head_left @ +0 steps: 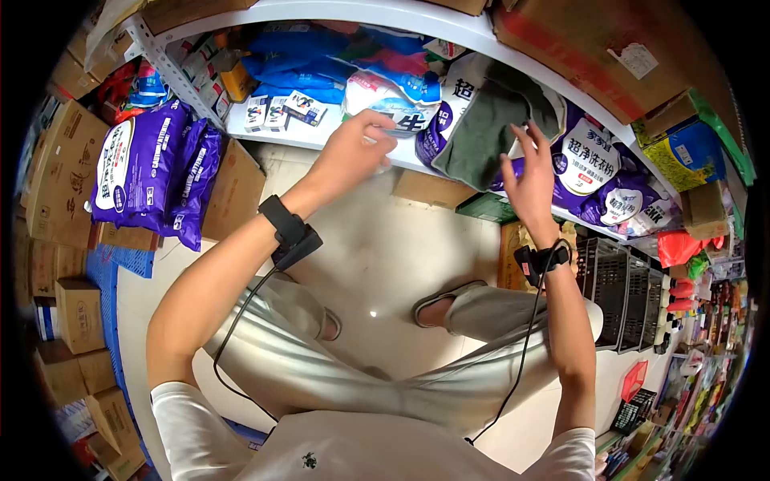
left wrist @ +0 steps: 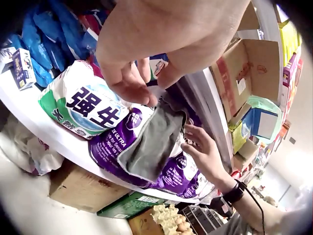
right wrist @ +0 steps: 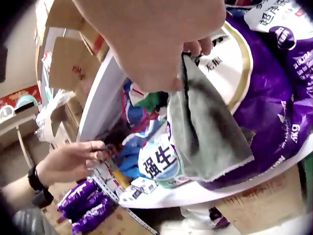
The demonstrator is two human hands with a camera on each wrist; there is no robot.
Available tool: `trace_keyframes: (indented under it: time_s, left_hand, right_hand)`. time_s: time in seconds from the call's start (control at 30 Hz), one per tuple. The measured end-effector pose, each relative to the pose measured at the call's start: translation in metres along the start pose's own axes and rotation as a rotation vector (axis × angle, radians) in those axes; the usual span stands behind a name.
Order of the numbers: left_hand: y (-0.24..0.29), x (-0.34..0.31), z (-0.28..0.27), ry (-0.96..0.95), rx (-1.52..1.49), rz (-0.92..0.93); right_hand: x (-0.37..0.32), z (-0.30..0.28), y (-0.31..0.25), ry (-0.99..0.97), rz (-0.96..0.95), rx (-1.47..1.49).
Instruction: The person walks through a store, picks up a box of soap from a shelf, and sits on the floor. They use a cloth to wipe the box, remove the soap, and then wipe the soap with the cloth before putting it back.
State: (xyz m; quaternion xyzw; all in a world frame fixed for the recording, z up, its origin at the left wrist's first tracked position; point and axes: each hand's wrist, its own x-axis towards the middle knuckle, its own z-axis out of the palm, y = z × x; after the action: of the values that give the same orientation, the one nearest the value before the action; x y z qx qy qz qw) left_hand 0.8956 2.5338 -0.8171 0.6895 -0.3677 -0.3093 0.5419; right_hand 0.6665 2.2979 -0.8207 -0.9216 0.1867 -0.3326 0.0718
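Note:
A grey-green cloth (head_left: 481,132) hangs over a purple detergent bag (head_left: 589,160) on the white shelf (head_left: 321,138). My right hand (head_left: 529,172) is at the cloth's right edge. In the right wrist view its fingertips (right wrist: 195,47) pinch the top of the cloth (right wrist: 208,127), which droops below them. My left hand (head_left: 353,148) reaches to a white and green detergent bag (head_left: 385,100) left of the cloth. In the left wrist view its fingers (left wrist: 128,84) hang loosely curled above that bag (left wrist: 88,105), with nothing between them.
Blue packs (head_left: 305,64) and small boxes (head_left: 277,112) fill the shelf's left part. Purple bags (head_left: 152,168) lean on cardboard boxes (head_left: 60,176) at the left. Boxes (head_left: 429,190) sit under the shelf. Black crates (head_left: 622,289) stand at the right. My legs (head_left: 337,353) are over pale floor.

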Motion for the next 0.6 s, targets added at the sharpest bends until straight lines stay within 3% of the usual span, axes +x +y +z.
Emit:
trace_keyframes:
  time_s: [0.17,0.37,0.5,0.57,0.6]
  left_hand:
    - [-0.019,-0.015,-0.010,-0.078,0.100,-0.047]
    - [-0.026,-0.028,-0.023,-0.065,0.118,-0.048]
    - [-0.027,-0.036,-0.032,-0.040,0.186,-0.071]
    - [-0.030,-0.038,-0.036,-0.045,0.196,-0.065]
    - [-0.033,-0.039,-0.040,-0.052,0.190,-0.058]
  right_hand:
    - [0.003,0.025,-0.013,-0.128,-0.313,-0.242]
    - [0.040,0.026,0.017,-0.102,-0.396,-0.487]
    - [0.053,0.028,0.023,0.036,-0.384,-0.582]
    - [0.058,0.029,0.035,-0.029,-0.126,-0.570]
    - [0.066,0.026,0.043,0.110,-0.208,-0.604]
